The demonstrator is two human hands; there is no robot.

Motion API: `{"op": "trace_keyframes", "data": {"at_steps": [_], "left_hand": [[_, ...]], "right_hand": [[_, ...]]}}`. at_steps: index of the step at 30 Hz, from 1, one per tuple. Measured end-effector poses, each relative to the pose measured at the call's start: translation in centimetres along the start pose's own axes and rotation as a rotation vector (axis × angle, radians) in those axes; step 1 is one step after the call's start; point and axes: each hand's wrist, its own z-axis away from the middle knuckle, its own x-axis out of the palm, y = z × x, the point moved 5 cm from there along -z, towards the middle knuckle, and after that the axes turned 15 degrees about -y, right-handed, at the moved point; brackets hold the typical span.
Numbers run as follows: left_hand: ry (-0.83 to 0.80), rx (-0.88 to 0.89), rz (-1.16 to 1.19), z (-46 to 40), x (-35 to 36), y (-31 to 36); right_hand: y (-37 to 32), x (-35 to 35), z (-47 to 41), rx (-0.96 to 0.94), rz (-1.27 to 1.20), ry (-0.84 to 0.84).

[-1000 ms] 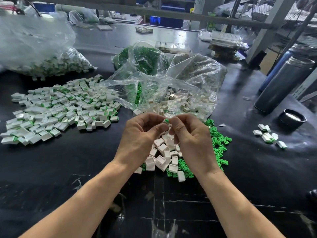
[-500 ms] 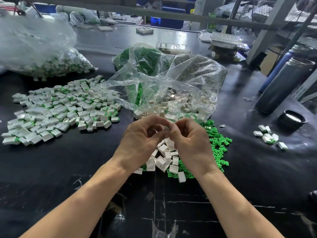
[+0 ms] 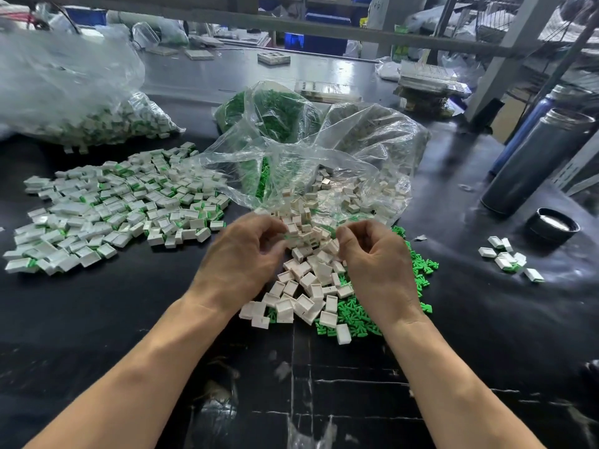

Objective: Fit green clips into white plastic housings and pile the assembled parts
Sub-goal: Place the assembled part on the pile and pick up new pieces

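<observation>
Apart now come our left hand and right hand over the white housings heaped on the worktop, fingers curled, whatever they grasp hidden, so we cannot tell.

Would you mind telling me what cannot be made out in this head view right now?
- Whether the left hand holds a part: its curled fingers face away and are motion-blurred.
- Whether the right hand holds anything: its own back hides its fingertips.
- The far-left bag: cut off by the left edge.
- Green clips under the right hand: hidden.
- What the black cap contains: too small.
</observation>
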Motion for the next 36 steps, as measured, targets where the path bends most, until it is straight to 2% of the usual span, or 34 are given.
{"op": "trace_keyframes", "data": {"at_steps": [5,11,18,21,24,27,30,36], "left_hand": [[0.082,-0.296,-0.282,-0.4,-2.8,-3.3],[0.129,-0.435,-0.450,-0.4,-4.0,-4.6],[0.196,-0.439,-0.447,-0.3,-4.5,-5.2],[0.192,-0.344,-0.275,-0.3,-4.3,-4.5],[0.032,-0.279,-0.037,-0.5,-2.7,-3.5],[-0.142,-0.239,0.109,-0.6,-0.7,-2.7],[-0.207,-0.249,0.060,-0.5,0.4,-2.4],[-0.211,-0.253,0.017,-0.4,1.2,-1.8]], "right_hand": [[1.1,-2.4,-0.8,0.110,0.208,0.008],[3.0,-5.4,-1.7,0.280,0.383,-0.005],[4.2,-6.2,-1.8,0.338,0.364,-0.176],[3.8,-6.0,-1.6,0.332,0.321,-0.274],[3.3,-5.2,-1.1,0.316,0.242,-0.417],[3.1,-4.6,-0.8,0.315,0.300,-0.486],[3.2,-4.5,-0.8,0.324,0.355,-0.475],[3.1,-4.3,-0.8,0.313,0.374,-0.453]]}}
